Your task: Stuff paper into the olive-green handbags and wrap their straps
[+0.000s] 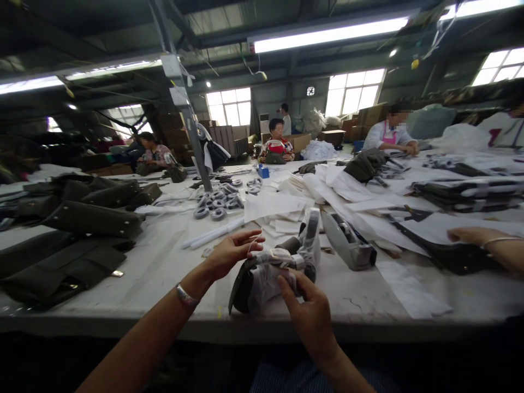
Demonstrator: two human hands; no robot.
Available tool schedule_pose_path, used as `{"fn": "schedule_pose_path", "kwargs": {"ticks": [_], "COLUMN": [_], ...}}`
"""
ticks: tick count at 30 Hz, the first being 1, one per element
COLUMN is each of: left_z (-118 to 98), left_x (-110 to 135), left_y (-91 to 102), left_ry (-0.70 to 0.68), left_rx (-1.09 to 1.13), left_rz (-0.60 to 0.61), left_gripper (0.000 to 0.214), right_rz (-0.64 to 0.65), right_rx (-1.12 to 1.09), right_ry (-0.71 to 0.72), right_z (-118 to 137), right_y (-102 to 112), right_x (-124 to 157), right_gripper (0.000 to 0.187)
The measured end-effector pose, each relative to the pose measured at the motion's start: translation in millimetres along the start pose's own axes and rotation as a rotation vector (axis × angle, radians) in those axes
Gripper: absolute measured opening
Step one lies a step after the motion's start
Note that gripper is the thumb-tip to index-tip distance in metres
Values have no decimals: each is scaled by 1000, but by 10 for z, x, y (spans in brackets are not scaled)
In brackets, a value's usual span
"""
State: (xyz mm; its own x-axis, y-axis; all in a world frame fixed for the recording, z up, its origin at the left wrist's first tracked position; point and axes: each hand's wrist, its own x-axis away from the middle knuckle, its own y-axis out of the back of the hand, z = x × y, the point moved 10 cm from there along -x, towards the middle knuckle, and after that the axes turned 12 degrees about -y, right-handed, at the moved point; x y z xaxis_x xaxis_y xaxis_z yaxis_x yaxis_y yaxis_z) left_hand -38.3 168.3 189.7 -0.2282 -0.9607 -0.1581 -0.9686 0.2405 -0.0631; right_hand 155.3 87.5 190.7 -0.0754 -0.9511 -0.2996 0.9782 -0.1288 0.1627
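A small dark bag [244, 286], partly covered with white wrapping, stands at the table's front edge. My right hand [311, 308] grips its right side, thumb and fingers on the wrapping near the top. My left hand [233, 252] is just above the bag's upper left, fingers stretched forward. A thin pale loop of thread [256, 240] hangs at its fingertips. Behind the bag stands a ring-shaped part [311, 240] in clear plastic, beside a dark roll [289, 244]. A grey open bag [347, 245] lies to the right.
Dark bags [94, 218] are piled on the left. Wrapped rings [219, 202] lie around a metal post [196, 147]. White paper sheets [278, 207] cover the middle. At right, a neighbour's hand [470, 236] rests over paper on a dark bag [454, 256]. Several people work across the table.
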Motion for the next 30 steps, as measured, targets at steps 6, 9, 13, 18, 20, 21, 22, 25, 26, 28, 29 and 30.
{"fn": "schedule_pose_path", "kwargs": {"ticks": [6, 9, 13, 18, 20, 21, 22, 25, 26, 28, 29, 30], "left_z": [1, -25, -111, -173, -194, -200, -210, -301, -357, -481, -531, -569], "left_x": [30, 32, 31, 77, 87, 87, 84, 74, 80, 116, 144, 174], "left_y": [-126, -200, -250, -310, -345, -364, -383, -415, -425, -449, -454, -445], "left_ry": [-26, -68, -152, -173, -175, -172, -169, -208, -240, -314, -342, -360], "left_rx": [102, 150, 127, 115, 107, 92, 67, -112, -199, -358, -418, -455], "left_rz": [28, 52, 101, 141, 150, 153, 157, 150, 146, 137, 126, 103], "left_gripper": [56, 61, 64, 60, 59, 60, 62, 59, 56, 52, 51, 50], "right_rz": [175, 140, 136, 273, 348, 372, 381, 371, 383, 437, 458, 456], "right_rx": [-47, -22, 71, 291, 296, 299, 309, 303, 251, 51, -81, -221], "right_ry": [181, 132, 8, 1, 4, 2, -5, -29, -35, -54, -78, -118], "right_z": [245, 250, 252, 326, 334, 329, 316, 260, 247, 232, 220, 191], "right_y": [-146, -165, -221, -358, -418, -440, -452, -466, -481, -527, -539, -532], "right_x": [-28, -191, -445, -603, -632, -647, -664, -701, -696, -659, -637, -620], "right_gripper": [17, 16, 50, 70, 72, 74, 75, 77, 77, 78, 78, 77]}}
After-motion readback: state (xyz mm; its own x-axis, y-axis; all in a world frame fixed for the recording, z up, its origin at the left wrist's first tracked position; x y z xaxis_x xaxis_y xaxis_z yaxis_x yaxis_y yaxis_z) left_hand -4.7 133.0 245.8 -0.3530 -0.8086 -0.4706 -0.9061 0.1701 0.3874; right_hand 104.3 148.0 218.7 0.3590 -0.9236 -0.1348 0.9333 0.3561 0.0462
